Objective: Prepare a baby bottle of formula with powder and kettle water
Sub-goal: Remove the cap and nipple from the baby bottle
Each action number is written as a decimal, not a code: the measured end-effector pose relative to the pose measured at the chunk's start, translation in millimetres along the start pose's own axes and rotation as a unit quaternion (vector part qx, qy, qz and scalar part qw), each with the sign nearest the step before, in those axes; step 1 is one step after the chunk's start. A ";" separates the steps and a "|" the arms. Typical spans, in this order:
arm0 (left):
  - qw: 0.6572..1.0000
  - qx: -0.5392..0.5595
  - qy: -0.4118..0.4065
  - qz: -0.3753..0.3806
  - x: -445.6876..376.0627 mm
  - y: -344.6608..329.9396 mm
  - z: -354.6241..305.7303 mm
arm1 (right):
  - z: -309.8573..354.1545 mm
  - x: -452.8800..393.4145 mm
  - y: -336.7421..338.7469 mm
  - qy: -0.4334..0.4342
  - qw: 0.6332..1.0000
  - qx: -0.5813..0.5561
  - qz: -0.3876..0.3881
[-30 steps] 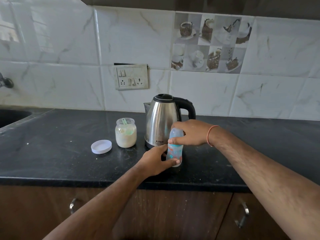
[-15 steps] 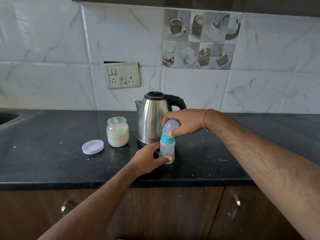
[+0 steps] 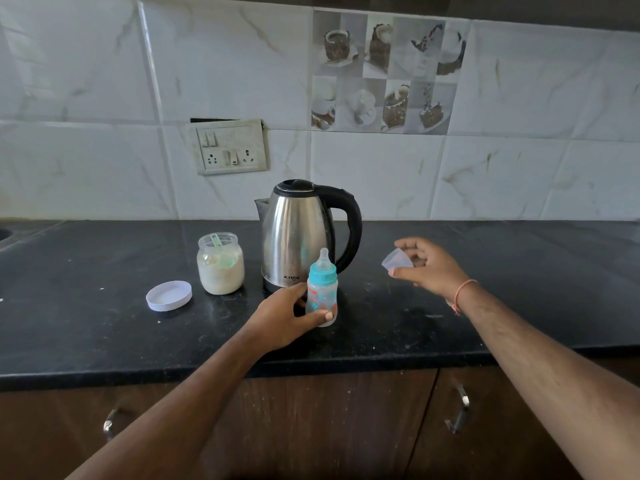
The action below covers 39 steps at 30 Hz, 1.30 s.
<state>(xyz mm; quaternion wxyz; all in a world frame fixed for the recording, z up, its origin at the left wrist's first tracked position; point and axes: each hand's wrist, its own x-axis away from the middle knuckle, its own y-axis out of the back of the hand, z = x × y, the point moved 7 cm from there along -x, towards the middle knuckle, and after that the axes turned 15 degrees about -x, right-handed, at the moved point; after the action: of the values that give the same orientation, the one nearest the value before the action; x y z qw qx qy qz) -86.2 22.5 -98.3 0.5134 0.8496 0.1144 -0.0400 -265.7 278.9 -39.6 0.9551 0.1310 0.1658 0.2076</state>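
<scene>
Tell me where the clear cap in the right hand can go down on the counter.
Bare counter lies right of the kettle, under the right hand holding the cap. Crowded: white lid, powder jar, kettle and bottle gripped by the left hand.

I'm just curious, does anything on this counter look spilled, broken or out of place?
Nothing serious. The switch plate on the wall hangs slightly askew with a dark gap above it, and pale specks dot the black counter.

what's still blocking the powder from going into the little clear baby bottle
The teal screw collar with its silicone teat still closes the baby bottle, which the left hand grips. Only the clear dome cap is off, in the right hand.
</scene>
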 end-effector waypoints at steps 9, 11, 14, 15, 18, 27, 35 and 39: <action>1.000 -0.005 -0.002 -0.003 0.6 1.7 -2.1 | -58.3 -11.3 16.3 -0.025 0.991 -0.009 -0.133; 1.000 -0.008 0.000 0.002 0.0 1.9 -2.1 | -63.0 -15.5 14.6 -0.028 0.990 -0.007 -0.140; 1.000 -0.007 0.000 0.006 -0.4 2.5 -2.8 | -66.4 -20.5 14.1 -0.029 0.988 -0.001 -0.149; 1.000 -0.008 0.001 0.006 -0.3 2.7 -3.1 | -66.9 -20.9 14.4 -0.029 0.988 0.002 -0.152; 1.000 -0.011 0.001 0.004 0.1 2.6 -2.9 | -66.6 -19.2 13.4 -0.030 0.988 0.015 -0.150; 1.000 -0.021 0.009 0.000 0.8 2.8 -3.6 | -14.3 19.4 -6.1 0.142 0.964 0.113 -0.193; 1.000 -0.024 0.005 -0.014 4.1 3.9 -4.7 | 34.1 65.3 -106.8 0.206 0.976 -0.074 -0.023; 0.999 -0.028 -0.008 -0.015 6.0 3.8 -7.3 | 39.4 63.0 -135.6 0.165 0.972 -0.166 -0.023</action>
<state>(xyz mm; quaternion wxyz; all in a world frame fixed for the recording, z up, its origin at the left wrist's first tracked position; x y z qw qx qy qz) -79.9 28.2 -92.8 0.5375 0.8325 0.1242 -0.0517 -149.1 180.1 -63.6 0.9275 -0.0696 0.2872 0.2290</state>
